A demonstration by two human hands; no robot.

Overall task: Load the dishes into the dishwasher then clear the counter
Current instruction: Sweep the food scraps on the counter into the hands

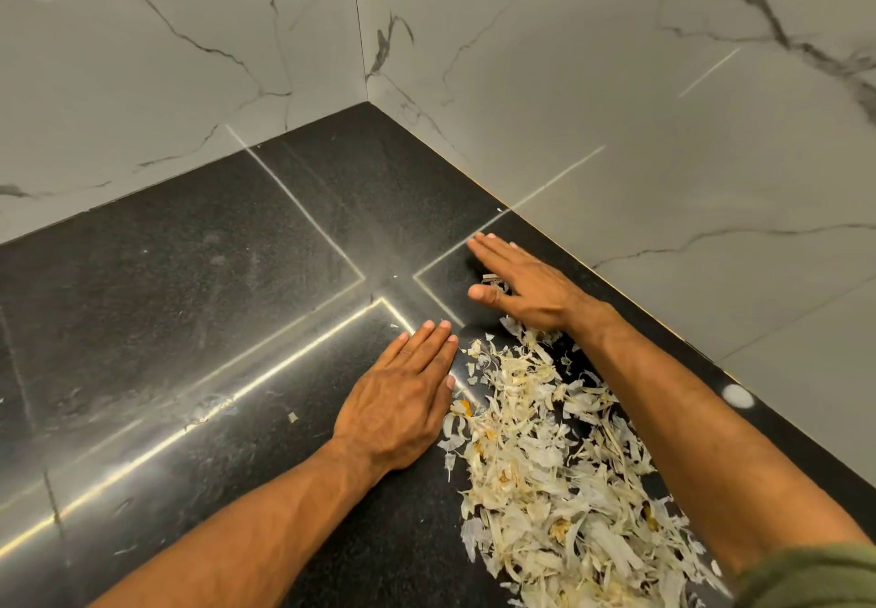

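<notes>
Kitchen corner, likely in a home.
A polished black speckled stone counter (pixel 189 299) is running into a far corner where two walls of large white marble-look tiles (pixel 616 86) are meeting. Dry, pale vegetable skins (pixel 545 465) are lying strewn over its near right part, and thin bright light lines are reflecting off the stone.
</notes>
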